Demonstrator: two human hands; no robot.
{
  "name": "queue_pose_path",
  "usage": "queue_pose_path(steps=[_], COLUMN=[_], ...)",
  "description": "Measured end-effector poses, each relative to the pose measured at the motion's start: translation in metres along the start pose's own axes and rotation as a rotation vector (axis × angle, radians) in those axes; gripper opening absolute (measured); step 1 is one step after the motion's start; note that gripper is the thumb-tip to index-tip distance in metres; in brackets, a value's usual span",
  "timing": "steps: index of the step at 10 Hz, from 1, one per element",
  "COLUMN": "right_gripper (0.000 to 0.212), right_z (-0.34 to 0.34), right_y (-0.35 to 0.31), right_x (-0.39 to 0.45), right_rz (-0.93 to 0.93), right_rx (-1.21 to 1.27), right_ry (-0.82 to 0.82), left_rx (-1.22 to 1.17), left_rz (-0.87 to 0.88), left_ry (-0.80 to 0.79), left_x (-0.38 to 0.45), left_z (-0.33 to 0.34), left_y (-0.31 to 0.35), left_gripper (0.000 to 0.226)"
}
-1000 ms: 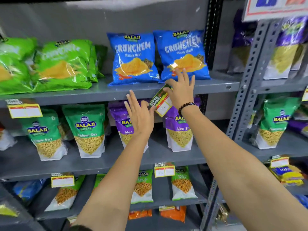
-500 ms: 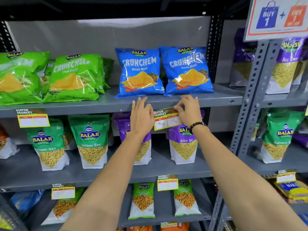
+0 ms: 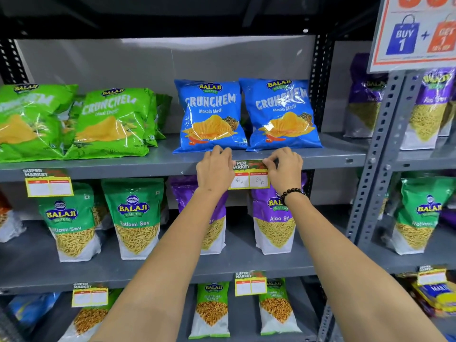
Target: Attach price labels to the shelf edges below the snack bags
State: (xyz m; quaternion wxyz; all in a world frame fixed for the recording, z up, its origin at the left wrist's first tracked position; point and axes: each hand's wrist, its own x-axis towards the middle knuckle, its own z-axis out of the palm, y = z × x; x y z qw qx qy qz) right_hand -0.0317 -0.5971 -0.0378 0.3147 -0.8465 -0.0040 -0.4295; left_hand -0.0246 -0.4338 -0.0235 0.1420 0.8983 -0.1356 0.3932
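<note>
A yellow-bordered price label (image 3: 249,174) with "Super Market" printed on top lies flat against the grey top shelf edge (image 3: 148,167), just below two blue Crunchem bags (image 3: 243,114). My left hand (image 3: 215,169) presses its left end and my right hand (image 3: 283,169) pinches its top right corner. Handwritten prices show in its two white boxes. A bead bracelet sits on my right wrist.
Green Crunchem bags (image 3: 74,122) lie at the left with a label (image 3: 48,182) under them. Lower shelves hold green and purple sev pouches and more labels (image 3: 250,282). A slotted grey upright (image 3: 377,154) and a promo sign (image 3: 417,33) stand at the right.
The label swung from tilted in my right hand to level on the shelf edge. Both hands moved to its ends, and the camera tipped upward.
</note>
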Motion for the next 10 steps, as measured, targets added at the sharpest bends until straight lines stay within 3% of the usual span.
queue_pose_path(steps=[2, 3, 4, 6, 8, 10], right_gripper=[0.016, 0.032, 0.048, 0.050, 0.060, 0.057], right_z=[0.003, 0.001, 0.003, 0.001, -0.016, -0.036], right_y=[-0.003, -0.009, -0.013, -0.019, -0.062, -0.088], right_x=[-0.001, -0.002, -0.002, 0.005, 0.049, 0.085], right_rz=[0.036, 0.066, 0.057, 0.019, -0.237, -0.352], right_rx=[-0.008, 0.036, -0.041, -0.124, -0.219, -0.283], right_ry=[0.041, 0.054, 0.019, -0.048, 0.097, 0.158], left_rx=[0.015, -0.002, 0.011, 0.023, -0.065, 0.081], left_rz=[-0.017, -0.070, -0.106, -0.097, 0.033, 0.106], left_ry=[-0.030, -0.044, -0.074, -0.142, 0.178, 0.311], left_x=[0.001, 0.003, 0.008, 0.020, 0.051, 0.086], left_z=[0.000, -0.001, 0.001, -0.007, -0.037, -0.064], left_y=[0.002, 0.003, 0.005, 0.008, 0.003, -0.002], left_gripper=[0.019, 0.030, 0.054, 0.068, 0.073, 0.073])
